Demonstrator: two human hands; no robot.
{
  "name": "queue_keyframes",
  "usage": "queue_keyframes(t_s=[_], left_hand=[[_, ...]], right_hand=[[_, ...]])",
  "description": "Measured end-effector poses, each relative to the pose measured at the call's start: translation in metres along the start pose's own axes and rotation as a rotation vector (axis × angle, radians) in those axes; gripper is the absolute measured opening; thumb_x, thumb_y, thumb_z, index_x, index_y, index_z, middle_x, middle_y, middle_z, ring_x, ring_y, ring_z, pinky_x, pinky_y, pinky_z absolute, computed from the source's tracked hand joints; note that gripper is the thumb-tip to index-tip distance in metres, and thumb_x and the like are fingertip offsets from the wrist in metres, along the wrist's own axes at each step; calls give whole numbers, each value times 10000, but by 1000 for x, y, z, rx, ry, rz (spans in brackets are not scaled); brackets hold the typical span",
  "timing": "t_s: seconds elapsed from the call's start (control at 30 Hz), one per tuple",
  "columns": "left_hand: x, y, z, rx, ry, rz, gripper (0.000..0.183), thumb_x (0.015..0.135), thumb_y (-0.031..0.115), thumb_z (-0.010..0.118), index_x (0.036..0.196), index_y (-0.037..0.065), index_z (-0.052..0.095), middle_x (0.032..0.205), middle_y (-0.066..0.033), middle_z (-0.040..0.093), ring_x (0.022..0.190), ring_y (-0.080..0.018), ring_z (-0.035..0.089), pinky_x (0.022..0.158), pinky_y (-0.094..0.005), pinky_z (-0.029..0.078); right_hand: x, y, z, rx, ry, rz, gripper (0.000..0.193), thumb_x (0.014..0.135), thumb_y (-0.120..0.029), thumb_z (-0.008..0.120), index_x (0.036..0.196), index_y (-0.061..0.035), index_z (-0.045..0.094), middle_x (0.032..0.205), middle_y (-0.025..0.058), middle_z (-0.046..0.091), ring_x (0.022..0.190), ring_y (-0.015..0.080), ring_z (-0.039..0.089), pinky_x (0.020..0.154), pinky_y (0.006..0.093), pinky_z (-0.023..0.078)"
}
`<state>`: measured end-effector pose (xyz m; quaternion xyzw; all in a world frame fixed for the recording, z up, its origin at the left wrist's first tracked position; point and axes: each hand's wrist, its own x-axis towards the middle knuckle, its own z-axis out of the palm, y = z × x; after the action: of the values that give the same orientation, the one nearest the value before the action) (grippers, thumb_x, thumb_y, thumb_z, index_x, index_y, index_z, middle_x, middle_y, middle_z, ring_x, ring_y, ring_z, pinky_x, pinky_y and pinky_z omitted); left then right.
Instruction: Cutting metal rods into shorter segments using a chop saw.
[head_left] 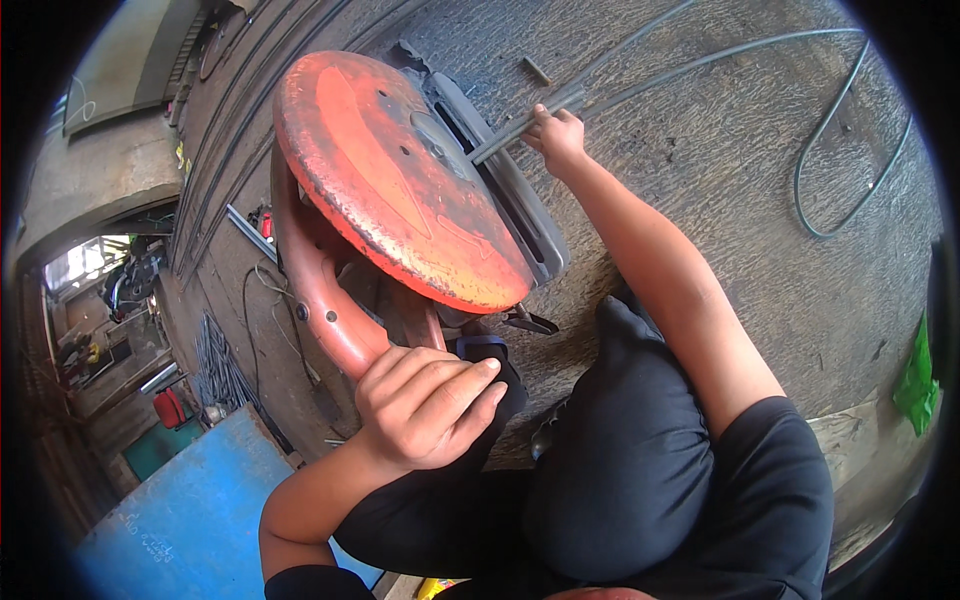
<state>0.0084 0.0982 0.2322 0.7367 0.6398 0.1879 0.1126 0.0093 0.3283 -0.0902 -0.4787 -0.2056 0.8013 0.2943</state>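
Just right of a large round scuffed orange metal guard [400, 190], thin grey metal rods [503, 139], bunched side by side, with tips over a dark grey slotted metal piece [520, 215] along the guard's edge. Held near those tips by the right hand [557, 136], with bare fingers curled around the bundle. Could twist or jump sideways, for want of any clearly visible clamp and with only one hand as support. Could also roll over one another and fall out of line, being round and loosely bunched. On any sudden catch, might drag the fingers toward the guard, because of so close a grip. Impossible to tell about a blade, hidden under the guard. On the near side of the guard, a faded red curved metal arm [335, 325], with the left hand [425, 405] wrapped around its end; cannot tell how tightly. Could slip off or pull crooked under an uneven push. Close to the guard's lower right, a bent black-clothed knee [625, 420], exposed to a kicked rod or stray sparks through sheer nearness. Farther right of the guard, long rod lengths trailing over a textured grey-brown floor [720, 200], toward a thin dark loop [870, 187]. Could lever the tips upward or spring round, from weight and bend left unsupported beyond the right hand.
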Motion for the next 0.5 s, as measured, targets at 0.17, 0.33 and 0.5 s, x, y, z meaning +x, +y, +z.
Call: queue_keyframes(t_s=[0.17,0.33,0.5], left_hand=[[-1,1,0,22,-5,4,250,727,128,746,953,50,671,718,-8,618,627,-170,594,532,-297,402],[-1,0,0,35,-6,6,250,730,132,743,957,52,672,715,-7,616,623,-168,592,532,-297,401],[-1,-1,1,34,-3,13,250,734,133,739,961,52,671,711,-6,613,619,-167,590,527,-296,398]], right_hand=[[3,2,-3,96,-3,0,222,938,-171,573,1017,34,546,932,130,623,784,236,654,685,366,599],[-1,0,-3,124,-11,9,238,943,-183,566,1041,32,540,997,131,623,821,252,663,687,366,598],[0,1,-4,138,-22,2,264,945,-199,564,1059,38,535,1010,136,616,854,263,665,711,373,598]])
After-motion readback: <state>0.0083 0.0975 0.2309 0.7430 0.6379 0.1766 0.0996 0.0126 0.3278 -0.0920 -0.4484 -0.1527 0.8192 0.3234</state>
